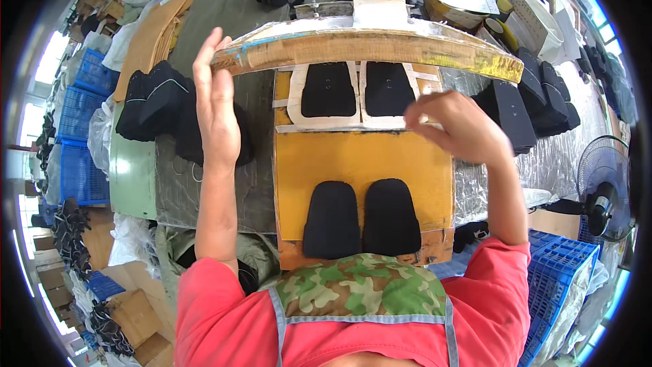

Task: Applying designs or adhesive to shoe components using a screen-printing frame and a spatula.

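Note:
My left hand (219, 112) is at the left end of a raised wooden board (367, 51). Its fingers are stretched upward past the board's end and the thumb is just below; whether it bears any weight cannot be told. Loosely bent, with thumb and fingers apart, my right hand (462, 126) hovers by the right edge of a pale frame (360, 122) with two cut-outs. A black pad (329, 88) lies in the left cut-out and another black pad (387, 88) in the right. Nearer me, two round-topped black pads (331, 219) lie side by side on a yellow board (360, 156).
Stacks of black pads stand left (156, 98) and right (509, 115) of the yellow board. Metal hinges (309, 3) sit behind the raised board. A fan (601, 190) and blue crates (553, 278) are at the right; more blue crates (85, 163) are at the left.

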Motion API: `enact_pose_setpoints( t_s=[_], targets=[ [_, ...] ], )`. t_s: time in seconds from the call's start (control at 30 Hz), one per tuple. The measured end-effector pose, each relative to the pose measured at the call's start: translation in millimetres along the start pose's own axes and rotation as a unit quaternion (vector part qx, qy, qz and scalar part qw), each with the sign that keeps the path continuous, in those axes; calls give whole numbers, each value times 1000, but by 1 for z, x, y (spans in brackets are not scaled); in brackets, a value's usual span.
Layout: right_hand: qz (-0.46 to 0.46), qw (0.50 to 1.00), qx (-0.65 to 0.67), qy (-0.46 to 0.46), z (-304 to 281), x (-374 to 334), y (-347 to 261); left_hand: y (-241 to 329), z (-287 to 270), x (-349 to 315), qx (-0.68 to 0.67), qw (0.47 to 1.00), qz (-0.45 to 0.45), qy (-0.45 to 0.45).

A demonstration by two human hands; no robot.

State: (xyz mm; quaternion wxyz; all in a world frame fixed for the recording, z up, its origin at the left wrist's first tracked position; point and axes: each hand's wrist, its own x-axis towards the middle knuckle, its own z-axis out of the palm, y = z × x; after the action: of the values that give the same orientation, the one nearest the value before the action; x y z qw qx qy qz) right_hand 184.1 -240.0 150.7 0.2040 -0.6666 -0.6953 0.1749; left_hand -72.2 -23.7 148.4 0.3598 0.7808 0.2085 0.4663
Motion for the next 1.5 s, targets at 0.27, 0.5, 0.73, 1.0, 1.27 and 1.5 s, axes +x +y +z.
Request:
enact_pose_setpoints(
  t_s=[0.27, 0.5, 0.73, 1.0, 1.27, 1.5],
  targets=[
    [272, 934, -34, 229, 88, 54, 130, -104, 42, -43, -16, 980, -151, -129],
    [194, 920, 106, 323, 98, 35, 122, -129, 118, -19, 387, 903, 13, -186],
    [192, 895, 35, 402, -10, -109, 29, -146, 112, -19, 405, 890, -22, -210],
    [351, 847, 20, 398, -38, -163, 163, -81, 74, -30, 66, 974, -148, -156],
    [328, 870, -186, 319, -40, -146, 159, -2, -89, -86, -17, 980, -194, 33],
    [399, 881, -164, 193, -27, -143, 115, -40, -176, -35, 10, 987, -133, 86]
  ],
)
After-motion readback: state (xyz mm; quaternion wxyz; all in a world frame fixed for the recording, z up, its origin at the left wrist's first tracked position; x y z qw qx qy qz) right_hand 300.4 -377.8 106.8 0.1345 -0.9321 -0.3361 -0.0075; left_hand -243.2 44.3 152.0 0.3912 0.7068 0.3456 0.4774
